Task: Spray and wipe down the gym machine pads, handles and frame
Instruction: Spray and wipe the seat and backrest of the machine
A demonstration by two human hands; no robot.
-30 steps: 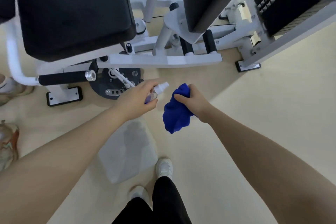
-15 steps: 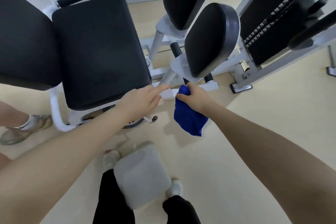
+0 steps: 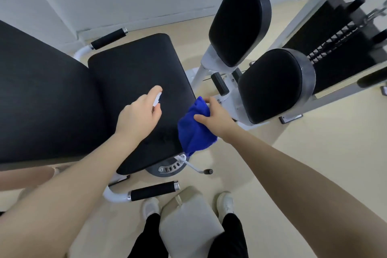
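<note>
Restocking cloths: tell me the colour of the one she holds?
Solid blue cloth, clearest in the head view.

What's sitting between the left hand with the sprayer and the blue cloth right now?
Only bare black seat pad in the head view: nothing lies between the left hand, gripping the spray bottle, and the blue cloth held by the right hand.

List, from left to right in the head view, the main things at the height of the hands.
Large black padded backrest → left hand holding small white spray bottle → bunched blue cloth → right hand → round black leg pad.
</note>
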